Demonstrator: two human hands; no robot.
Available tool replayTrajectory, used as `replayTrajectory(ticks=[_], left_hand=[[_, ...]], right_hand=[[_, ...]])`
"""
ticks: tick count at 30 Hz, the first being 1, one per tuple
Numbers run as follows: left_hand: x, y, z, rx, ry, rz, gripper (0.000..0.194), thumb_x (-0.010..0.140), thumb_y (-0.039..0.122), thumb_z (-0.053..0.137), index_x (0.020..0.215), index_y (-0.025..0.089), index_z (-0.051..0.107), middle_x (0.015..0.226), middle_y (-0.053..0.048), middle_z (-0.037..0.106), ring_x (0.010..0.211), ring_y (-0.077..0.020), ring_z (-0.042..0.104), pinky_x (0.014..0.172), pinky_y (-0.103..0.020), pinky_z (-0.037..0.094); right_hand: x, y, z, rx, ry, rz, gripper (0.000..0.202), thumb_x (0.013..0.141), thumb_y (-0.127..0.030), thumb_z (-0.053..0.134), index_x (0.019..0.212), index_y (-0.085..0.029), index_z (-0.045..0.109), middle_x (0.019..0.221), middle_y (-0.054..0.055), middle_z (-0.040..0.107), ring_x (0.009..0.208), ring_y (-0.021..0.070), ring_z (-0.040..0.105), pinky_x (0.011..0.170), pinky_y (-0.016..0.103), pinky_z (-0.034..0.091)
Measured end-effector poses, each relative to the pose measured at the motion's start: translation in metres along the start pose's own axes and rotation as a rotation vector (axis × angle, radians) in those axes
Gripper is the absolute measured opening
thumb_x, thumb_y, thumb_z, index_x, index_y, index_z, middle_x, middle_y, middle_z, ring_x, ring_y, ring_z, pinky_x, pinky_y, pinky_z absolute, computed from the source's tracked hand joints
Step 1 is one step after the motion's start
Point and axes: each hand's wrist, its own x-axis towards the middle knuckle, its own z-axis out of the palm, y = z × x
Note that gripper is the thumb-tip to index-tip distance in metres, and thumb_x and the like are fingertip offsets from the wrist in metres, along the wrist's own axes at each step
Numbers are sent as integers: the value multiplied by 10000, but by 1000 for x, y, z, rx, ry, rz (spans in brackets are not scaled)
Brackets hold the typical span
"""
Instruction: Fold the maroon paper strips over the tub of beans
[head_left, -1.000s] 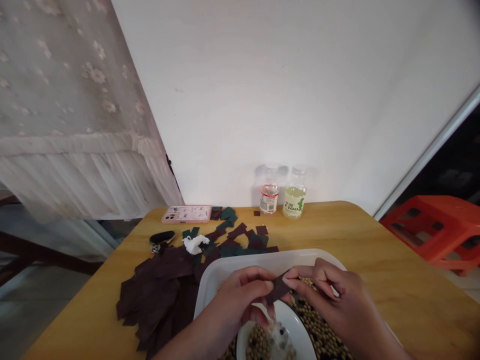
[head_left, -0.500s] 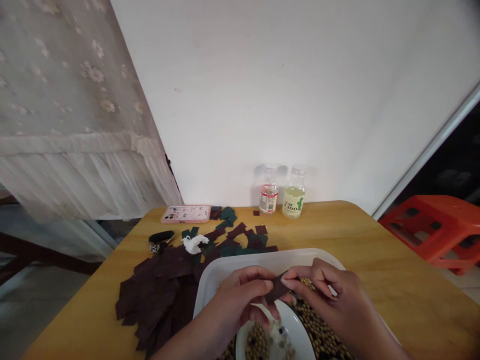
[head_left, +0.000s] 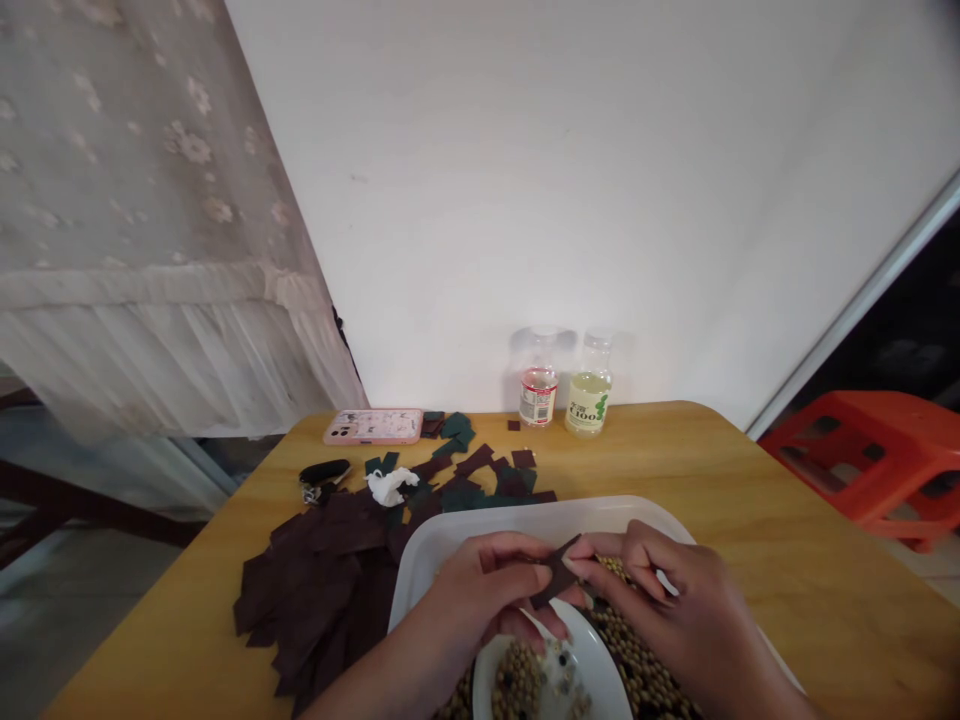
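Observation:
Between my two hands is a small dark brown fabric piece point(head_left: 556, 577). My left hand point(head_left: 499, 590) pinches its left side between thumb and fingers, and my right hand point(head_left: 649, 572) grips its upper right edge with thumb and forefinger. Both hands are over a white tray point(head_left: 616, 512) of small round beads or beans point(head_left: 637, 650). Inside the tray, below my left hand, a white bowl point(head_left: 600, 662) holds more of them, pale and dark. A large pile of dark brown pieces point(head_left: 311, 590) lies left of the tray.
Behind the tray lie green and brown scraps point(head_left: 457, 493) and a crumpled white tissue point(head_left: 390, 486). A pink-cased phone point(head_left: 375, 426) and a black key holder point(head_left: 324, 472) are at the left. Two bottles point(head_left: 538, 395) point(head_left: 589, 400) stand by the wall. An orange stool point(head_left: 874, 460) is at the right.
The view has shifted very slightly. Both hands keep hold of the brown piece, with only a small movement of the fingers.

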Motion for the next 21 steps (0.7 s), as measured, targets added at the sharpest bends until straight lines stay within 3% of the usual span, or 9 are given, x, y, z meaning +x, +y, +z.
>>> replayTrajectory(ticks=[5,21], left_hand=[[2,-2,-2,5,3,9,287,613,266,711,833,105,621,719,-88,692,493,-109,615,442,-158,464],[0,-1,0,26,15,15,328,591,299,718,824,100,602,700,-94,689,473,-111,603,447,-172,448]], right_hand=[[1,0,-2,-93,-33,-62,431,809,-250,564,543,-227,226,642,1,688,709,184,698,513,181,492],[0,0,-2,-100,-49,14,391,798,-315,575,545,-232,289,631,28,679,724,196,693,500,207,496]])
